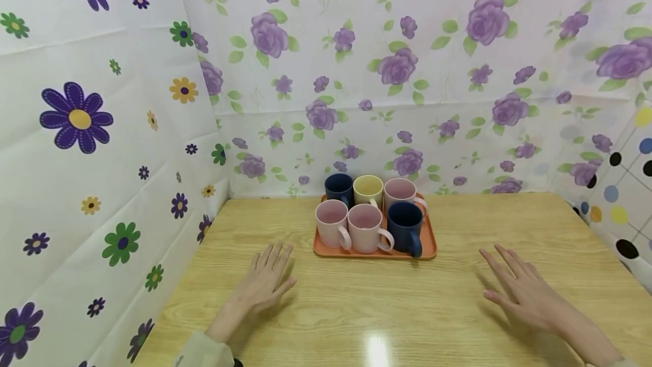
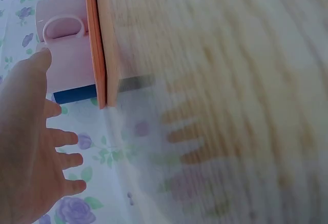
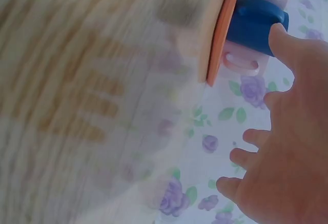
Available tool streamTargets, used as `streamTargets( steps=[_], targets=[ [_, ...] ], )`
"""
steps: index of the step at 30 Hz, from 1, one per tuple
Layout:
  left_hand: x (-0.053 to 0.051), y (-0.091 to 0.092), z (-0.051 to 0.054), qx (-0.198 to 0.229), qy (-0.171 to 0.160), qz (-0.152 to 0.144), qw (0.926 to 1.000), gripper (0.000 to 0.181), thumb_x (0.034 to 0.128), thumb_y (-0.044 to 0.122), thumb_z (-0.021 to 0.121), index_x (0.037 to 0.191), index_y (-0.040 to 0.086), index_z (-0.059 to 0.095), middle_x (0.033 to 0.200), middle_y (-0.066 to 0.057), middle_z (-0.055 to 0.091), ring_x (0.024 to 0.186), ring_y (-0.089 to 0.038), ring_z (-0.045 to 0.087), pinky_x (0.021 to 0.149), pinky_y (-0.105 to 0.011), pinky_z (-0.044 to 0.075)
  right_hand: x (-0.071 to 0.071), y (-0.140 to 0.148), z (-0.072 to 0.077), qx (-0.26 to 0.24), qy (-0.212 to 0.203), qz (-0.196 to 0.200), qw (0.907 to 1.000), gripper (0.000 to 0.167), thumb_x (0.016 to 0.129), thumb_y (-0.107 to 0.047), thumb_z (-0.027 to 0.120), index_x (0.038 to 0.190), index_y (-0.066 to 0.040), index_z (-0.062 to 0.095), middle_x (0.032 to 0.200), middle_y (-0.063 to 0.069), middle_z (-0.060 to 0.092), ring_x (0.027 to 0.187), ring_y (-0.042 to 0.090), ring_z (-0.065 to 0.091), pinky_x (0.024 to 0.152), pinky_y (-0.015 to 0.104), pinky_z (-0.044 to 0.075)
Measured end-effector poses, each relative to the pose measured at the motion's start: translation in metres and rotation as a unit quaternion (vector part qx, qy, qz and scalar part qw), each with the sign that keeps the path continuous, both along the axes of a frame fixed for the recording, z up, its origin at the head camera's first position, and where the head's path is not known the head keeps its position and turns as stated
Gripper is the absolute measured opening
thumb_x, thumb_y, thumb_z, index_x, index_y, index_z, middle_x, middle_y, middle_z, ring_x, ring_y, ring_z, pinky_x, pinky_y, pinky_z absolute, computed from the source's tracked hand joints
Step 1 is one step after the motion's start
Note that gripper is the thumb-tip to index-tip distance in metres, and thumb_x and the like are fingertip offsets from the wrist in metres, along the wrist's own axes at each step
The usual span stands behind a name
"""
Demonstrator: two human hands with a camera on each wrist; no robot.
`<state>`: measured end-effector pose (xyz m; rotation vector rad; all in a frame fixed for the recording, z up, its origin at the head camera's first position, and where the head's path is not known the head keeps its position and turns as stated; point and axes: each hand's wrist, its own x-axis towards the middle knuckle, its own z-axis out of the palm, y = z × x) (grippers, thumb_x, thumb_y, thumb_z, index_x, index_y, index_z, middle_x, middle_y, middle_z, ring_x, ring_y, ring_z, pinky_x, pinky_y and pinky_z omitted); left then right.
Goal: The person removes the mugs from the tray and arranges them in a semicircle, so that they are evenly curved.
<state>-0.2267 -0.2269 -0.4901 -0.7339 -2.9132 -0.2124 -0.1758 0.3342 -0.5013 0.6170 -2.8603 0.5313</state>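
An orange tray [image 1: 326, 251] holds several mugs in two rows. In front stand two pink mugs [image 1: 331, 222] and a dark blue mug [image 1: 404, 225]; behind them are a dark blue mug [image 1: 338, 187], a yellow mug [image 1: 368, 188] and a pink mug [image 1: 399, 191]. My left hand [image 1: 262, 285] is left of the tray, fingers spread and straight, holding nothing. To the tray's right, my right hand [image 1: 527, 293] is likewise spread, touching no mug. Both wrist views show the tray's orange edge [image 2: 95, 44] beyond the thumb.
The wooden table [image 1: 387, 304] extends under both hands. Behind it hangs a cloth [image 1: 356, 84] with purple roses; a flower-patterned cloth [image 1: 102, 186] covers the left side, and a dotted one [image 1: 626, 186] the right.
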Motion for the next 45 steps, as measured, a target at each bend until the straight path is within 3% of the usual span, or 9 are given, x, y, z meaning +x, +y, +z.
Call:
streamTargets(
  steps=[7, 14, 31, 37, 45],
  targets=[
    [0.000, -0.001, 0.000, 0.008, -0.023, 0.007, 0.9997, 0.070, 0.0989, 0.042, 0.048, 0.154, 0.009, 0.020, 0.156, -0.024, 0.026, 0.143, -0.045, 0.024, 0.114, -0.068, 0.024, -0.003, -0.004, 0.005, -0.031, 0.001, 0.024, 0.9993, 0.084, 0.091, -0.032, 0.066, 0.156, -0.021, 0.015, 0.154, 0.031, 0.018, 0.131, 0.058, 0.027, 0.098, 0.078, 0.026],
    [-0.001, -0.002, -0.002, 0.016, -0.047, 0.017, 0.9986, 0.069, 0.0997, 0.043, 0.047, 0.155, 0.011, 0.021, 0.155, -0.023, 0.029, 0.144, -0.044, 0.024, 0.115, -0.067, 0.022, -0.007, -0.010, 0.007, -0.020, 0.015, 0.032, 0.9992, 0.083, 0.089, -0.031, 0.069, 0.155, -0.022, 0.020, 0.148, 0.033, 0.028, 0.127, 0.055, 0.037, 0.086, 0.072, 0.043],
    [-0.001, 0.002, -0.005, 0.054, -0.056, 0.015, 0.9969, 0.062, 0.1015, 0.037, 0.046, 0.152, 0.007, 0.027, 0.150, -0.024, 0.039, 0.140, -0.043, 0.033, 0.114, -0.065, 0.028, -0.017, -0.020, 0.006, -0.026, 0.080, 0.049, 0.9953, 0.058, 0.089, -0.015, 0.069, 0.141, -0.007, 0.047, 0.131, 0.027, 0.055, 0.113, 0.045, 0.056, 0.084, 0.061, 0.053],
    [-0.002, 0.005, -0.006, 0.087, -0.043, -0.006, 0.9952, 0.060, 0.1005, 0.032, 0.050, 0.150, 0.004, 0.032, 0.147, -0.023, 0.043, 0.136, -0.041, 0.039, 0.113, -0.059, 0.034, -0.019, -0.026, 0.009, -0.046, 0.064, 0.039, 0.9961, 0.046, 0.090, -0.012, 0.067, 0.134, -0.003, 0.054, 0.126, 0.019, 0.062, 0.111, 0.037, 0.061, 0.083, 0.052, 0.056],
    [-0.005, 0.011, -0.009, 0.149, -0.059, -0.009, 0.9870, 0.057, 0.0986, 0.026, 0.056, 0.147, 0.003, 0.037, 0.147, -0.019, 0.044, 0.135, -0.037, 0.043, 0.112, -0.053, 0.039, -0.021, -0.034, 0.012, -0.124, 0.007, 0.025, 0.9920, 0.037, 0.091, -0.009, 0.066, 0.126, 0.002, 0.060, 0.119, 0.016, 0.068, 0.102, 0.031, 0.066, 0.074, 0.034, 0.062]
  ],
)
